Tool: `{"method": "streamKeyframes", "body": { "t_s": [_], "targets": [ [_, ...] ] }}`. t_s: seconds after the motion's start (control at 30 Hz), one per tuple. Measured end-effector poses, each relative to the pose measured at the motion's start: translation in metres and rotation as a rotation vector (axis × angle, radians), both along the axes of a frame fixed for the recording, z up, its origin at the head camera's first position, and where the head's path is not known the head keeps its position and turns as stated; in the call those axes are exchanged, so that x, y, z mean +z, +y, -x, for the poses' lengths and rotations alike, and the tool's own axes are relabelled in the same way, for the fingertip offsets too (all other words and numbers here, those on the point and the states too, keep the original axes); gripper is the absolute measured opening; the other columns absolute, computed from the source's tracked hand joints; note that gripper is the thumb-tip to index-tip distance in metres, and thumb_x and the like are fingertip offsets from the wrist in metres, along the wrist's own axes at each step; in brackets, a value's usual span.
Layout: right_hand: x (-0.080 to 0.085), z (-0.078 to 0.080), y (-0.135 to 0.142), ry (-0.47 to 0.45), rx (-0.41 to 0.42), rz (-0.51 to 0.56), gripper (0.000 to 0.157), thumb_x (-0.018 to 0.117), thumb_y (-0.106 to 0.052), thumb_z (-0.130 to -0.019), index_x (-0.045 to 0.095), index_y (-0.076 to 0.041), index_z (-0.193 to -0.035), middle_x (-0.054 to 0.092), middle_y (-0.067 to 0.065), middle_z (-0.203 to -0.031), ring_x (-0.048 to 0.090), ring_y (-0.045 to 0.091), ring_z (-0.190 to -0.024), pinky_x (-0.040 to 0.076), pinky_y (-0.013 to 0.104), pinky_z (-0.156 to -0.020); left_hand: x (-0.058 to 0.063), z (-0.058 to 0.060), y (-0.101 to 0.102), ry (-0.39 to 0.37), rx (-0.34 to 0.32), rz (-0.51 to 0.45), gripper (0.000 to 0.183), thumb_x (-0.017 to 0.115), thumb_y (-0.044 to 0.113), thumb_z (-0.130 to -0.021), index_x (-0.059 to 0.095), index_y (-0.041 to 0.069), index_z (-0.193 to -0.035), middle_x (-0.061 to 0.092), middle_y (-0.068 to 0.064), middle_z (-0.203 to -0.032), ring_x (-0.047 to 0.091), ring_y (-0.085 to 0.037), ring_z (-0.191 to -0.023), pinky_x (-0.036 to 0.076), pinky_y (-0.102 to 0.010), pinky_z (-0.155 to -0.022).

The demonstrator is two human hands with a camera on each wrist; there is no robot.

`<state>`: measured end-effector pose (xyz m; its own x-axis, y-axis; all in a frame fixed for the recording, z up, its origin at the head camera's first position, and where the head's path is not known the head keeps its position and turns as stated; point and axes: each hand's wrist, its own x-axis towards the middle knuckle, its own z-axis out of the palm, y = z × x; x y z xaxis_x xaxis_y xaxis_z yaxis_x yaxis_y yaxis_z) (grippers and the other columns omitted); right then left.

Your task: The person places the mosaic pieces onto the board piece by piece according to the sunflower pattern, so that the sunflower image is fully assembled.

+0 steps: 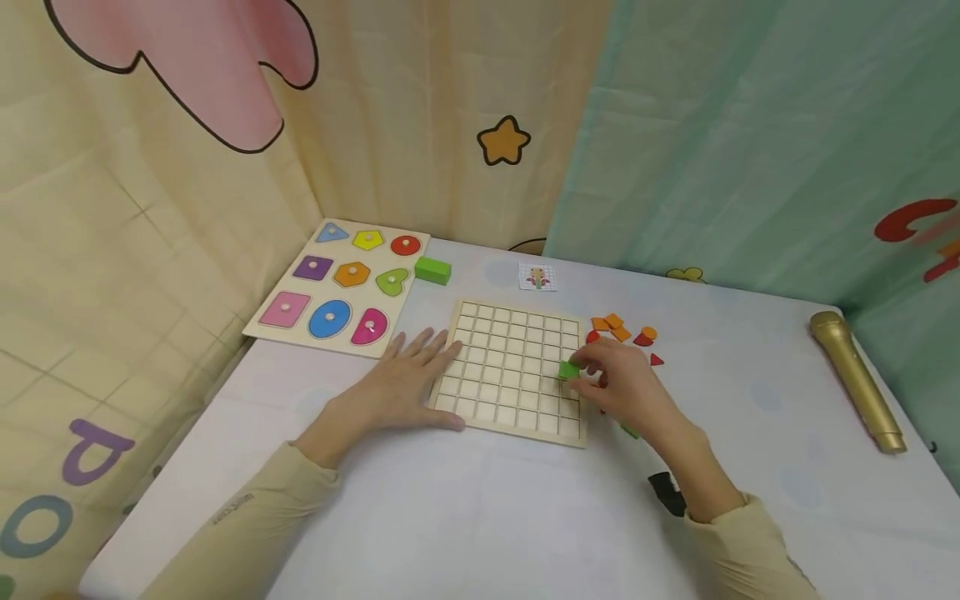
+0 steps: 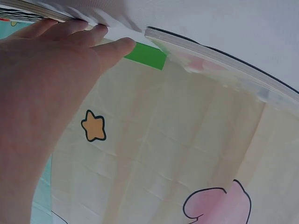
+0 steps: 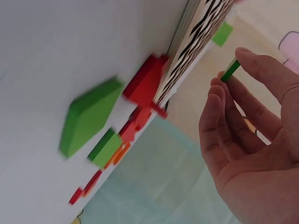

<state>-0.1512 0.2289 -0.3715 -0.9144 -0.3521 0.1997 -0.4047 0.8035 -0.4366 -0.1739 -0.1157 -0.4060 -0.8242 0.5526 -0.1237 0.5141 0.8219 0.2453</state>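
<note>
While left hand (image 1: 401, 383) rests along left edge of gridded board (image 1: 516, 427), fingers spread, right hand (image 1: 624, 382) pinches green tile (image 1: 567, 370) between thumb and fingertips above board, near right edge. Best handling, by judgement: light grip on tile's sides, tile levelled and squared to grid, board braced.

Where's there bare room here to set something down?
The table has a bare patch between the orange and red pieces and the gold microphone, and another in front of the grid board, between the left sleeve and black object. It's crowded at the board's right edge, around the right hand, and at far left, with the puzzle board and green block.
</note>
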Motion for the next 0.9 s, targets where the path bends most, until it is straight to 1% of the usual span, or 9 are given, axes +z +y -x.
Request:
{"method": "streamKeyframes", "body": {
  "t_s": [0.07, 0.2, 0.37, 0.43, 0.63, 0.9],
  "targets": [
    [-0.001, 0.003, -0.017, -0.012, 0.024, 0.017, 0.025, 0.089, -0.014, -0.086, 0.078, -0.007, -0.107, 0.073, 0.003, -0.098, 0.067, 0.020, -0.088, 0.061, 0.035, -0.075, 0.001, 0.000, 0.001, -0.006, -0.001, 0.001, 0.121, 0.064, 0.086, -0.081, 0.020, 0.019, -0.170, 0.015, -0.010, -0.178, 0.006, -0.036, -0.165, 0.003, -0.063, -0.131],
    [-0.004, 0.012, -0.046, -0.040, 0.047, 0.006, 0.023, 0.089, -0.018, -0.086, 0.079, -0.008, -0.104, 0.074, 0.002, -0.095, 0.066, 0.019, -0.086, 0.058, 0.032, -0.075, 0.003, 0.000, 0.002, -0.011, 0.004, 0.013, 0.121, 0.064, 0.086, -0.081, 0.018, 0.019, -0.170, 0.013, -0.009, -0.178, 0.005, -0.035, -0.165, 0.003, -0.063, -0.132],
    [-0.009, 0.021, -0.067, -0.100, 0.029, -0.025, 0.023, 0.088, -0.022, -0.088, 0.079, -0.010, -0.105, 0.073, 0.001, -0.093, 0.065, 0.017, -0.085, 0.058, 0.031, -0.077, 0.003, 0.000, 0.001, -0.014, 0.006, 0.010, 0.120, 0.065, 0.085, -0.081, 0.018, 0.019, -0.170, 0.013, -0.009, -0.178, 0.005, -0.035, -0.165, 0.004, -0.062, -0.132],
    [-0.011, 0.022, -0.071, -0.117, 0.021, -0.037, 0.023, 0.088, -0.021, -0.088, 0.079, -0.011, -0.106, 0.072, 0.000, -0.093, 0.064, 0.016, -0.084, 0.058, 0.031, -0.078, 0.003, 0.001, 0.001, -0.012, 0.003, 0.008, 0.120, 0.064, 0.085, -0.081, 0.018, 0.020, -0.170, 0.013, -0.009, -0.178, 0.005, -0.035, -0.165, 0.004, -0.062, -0.132],
    [-0.011, 0.023, -0.074, -0.118, 0.017, -0.073, 0.025, 0.090, -0.023, -0.086, 0.080, -0.011, -0.107, 0.070, -0.001, -0.092, 0.061, 0.017, -0.084, 0.058, 0.032, -0.079, 0.004, 0.001, 0.002, -0.010, 0.002, 0.008, 0.119, 0.064, 0.085, -0.082, 0.018, 0.020, -0.171, 0.012, -0.009, -0.178, 0.005, -0.035, -0.165, 0.005, -0.062, -0.132],
    [-0.013, 0.021, -0.074, -0.110, 0.014, -0.079, 0.022, 0.089, -0.021, -0.086, 0.080, -0.009, -0.103, 0.070, 0.000, -0.089, 0.061, 0.017, -0.081, 0.057, 0.031, -0.076, 0.004, -0.001, 0.000, -0.025, 0.005, 0.014, 0.119, 0.063, 0.085, -0.082, 0.017, 0.020, -0.171, 0.011, -0.009, -0.178, 0.004, -0.035, -0.165, 0.004, -0.062, -0.132]
  ]
}}
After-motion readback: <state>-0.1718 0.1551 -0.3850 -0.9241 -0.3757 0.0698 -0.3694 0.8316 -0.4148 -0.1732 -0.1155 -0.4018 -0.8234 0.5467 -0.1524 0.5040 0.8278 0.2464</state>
